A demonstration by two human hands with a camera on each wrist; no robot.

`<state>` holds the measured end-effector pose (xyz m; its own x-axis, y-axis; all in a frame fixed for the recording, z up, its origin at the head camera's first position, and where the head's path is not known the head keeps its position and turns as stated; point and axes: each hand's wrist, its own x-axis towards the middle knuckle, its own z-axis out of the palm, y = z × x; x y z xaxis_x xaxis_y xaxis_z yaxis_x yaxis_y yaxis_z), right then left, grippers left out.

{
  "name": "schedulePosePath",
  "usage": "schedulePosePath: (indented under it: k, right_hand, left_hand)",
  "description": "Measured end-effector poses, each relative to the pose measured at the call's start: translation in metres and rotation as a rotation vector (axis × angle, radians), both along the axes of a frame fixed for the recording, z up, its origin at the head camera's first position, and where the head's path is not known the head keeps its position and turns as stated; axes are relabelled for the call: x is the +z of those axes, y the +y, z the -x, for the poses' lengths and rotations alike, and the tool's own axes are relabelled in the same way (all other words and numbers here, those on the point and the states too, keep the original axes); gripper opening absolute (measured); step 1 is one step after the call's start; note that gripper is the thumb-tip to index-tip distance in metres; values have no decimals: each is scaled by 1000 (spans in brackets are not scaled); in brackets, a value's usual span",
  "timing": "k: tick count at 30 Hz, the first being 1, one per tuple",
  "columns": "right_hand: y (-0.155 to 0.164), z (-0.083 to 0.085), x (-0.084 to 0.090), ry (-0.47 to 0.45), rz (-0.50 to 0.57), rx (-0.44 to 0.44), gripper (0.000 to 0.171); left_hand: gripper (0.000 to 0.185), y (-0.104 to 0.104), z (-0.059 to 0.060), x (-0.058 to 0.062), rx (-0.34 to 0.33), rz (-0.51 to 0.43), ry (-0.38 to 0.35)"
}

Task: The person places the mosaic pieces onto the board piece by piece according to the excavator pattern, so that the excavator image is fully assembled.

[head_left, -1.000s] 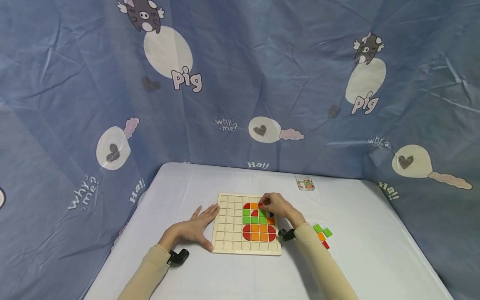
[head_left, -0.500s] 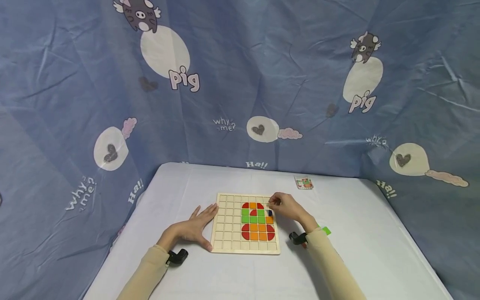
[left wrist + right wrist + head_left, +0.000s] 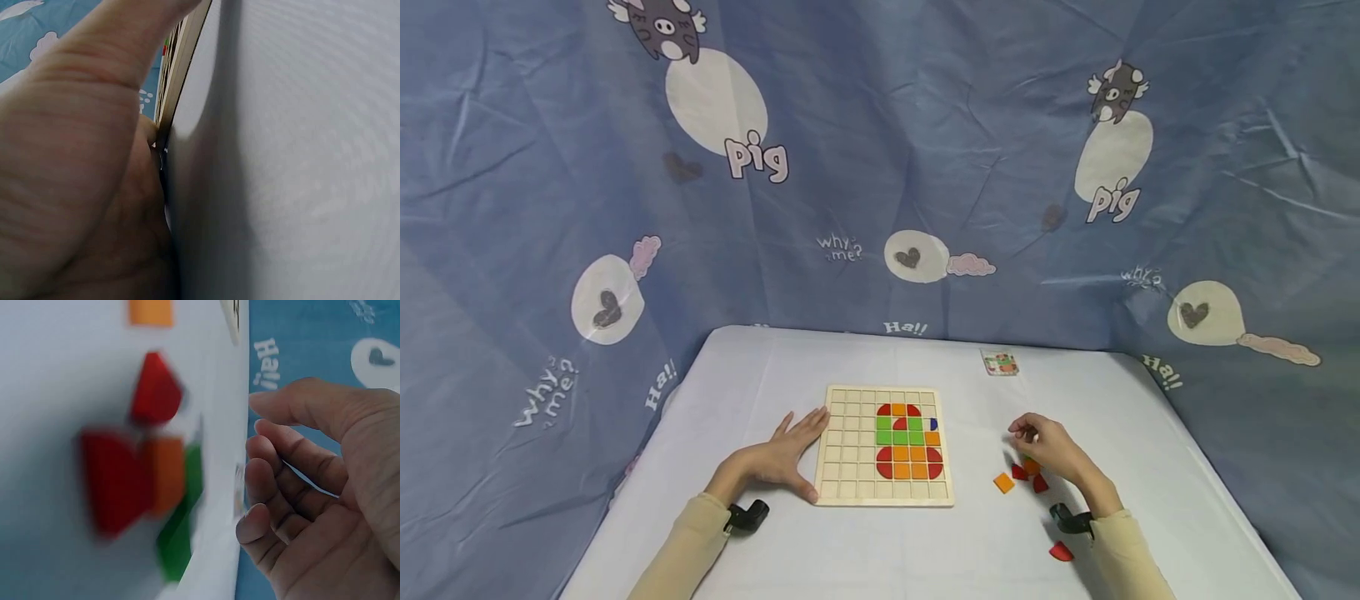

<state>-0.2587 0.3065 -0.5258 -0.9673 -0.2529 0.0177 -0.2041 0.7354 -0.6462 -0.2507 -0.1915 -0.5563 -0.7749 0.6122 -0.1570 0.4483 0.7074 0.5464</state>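
Observation:
A wooden grid board point(image 3: 850, 454) lies flat on the white table. On its right half sit red, orange and green tiles and a blue piece point(image 3: 933, 424). My left hand point(image 3: 775, 462) is spread beside the board, its thumb and fingertips touching the left edge. My right hand point(image 3: 1048, 447) hovers over loose tiles to the right, fingers loosely bent and holding nothing. Below it are two red quarter-round tiles point(image 3: 1040, 483), an orange tile point(image 3: 1032, 467) and, in the right wrist view, green tiles point(image 3: 175, 544), partly hidden from the head camera.
A loose orange square point(image 3: 1003, 482) lies between the board and the pile. A red quarter-round point(image 3: 1061, 551) lies closer to the person. Behind is a small picture card point(image 3: 1000, 363). Blue patterned cloth point(image 3: 850, 167) surrounds the table.
My right hand has moved from the board's upper right rightward to the loose tiles. A red tile it touched stays on the board. My left hand keeps its place.

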Motion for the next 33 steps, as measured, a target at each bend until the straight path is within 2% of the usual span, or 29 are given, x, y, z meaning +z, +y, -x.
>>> schedulePosePath:
  k: [5, 8, 11, 14, 22, 33]
  right_hand:
    - [19, -19, -5, -93, -11, -109, 26]
    - [26, -30, -12, -135, -17, -137, 31]
    - [29, -38, -16, -122, -11, -132, 32]
    - [29, -42, -16, -71, -20, -124, 30]
    - [22, -39, -18, 14, -118, -79, 27]
    - [16, -28, -18, -36, -148, -56, 27]
  left_hand:
    - [138, 0, -1, 2, -4, -16, -9]
    - [138, 1, -2, 2, -5, -17, -16]
    - [138, 1, -2, 2, 0, -7, -13]
    - [138, 0, -2, 2, 3, -13, -9]
    - [138, -1, -2, 1, 2, -12, -11]
    - [138, 0, -1, 1, 9, -15, -14]
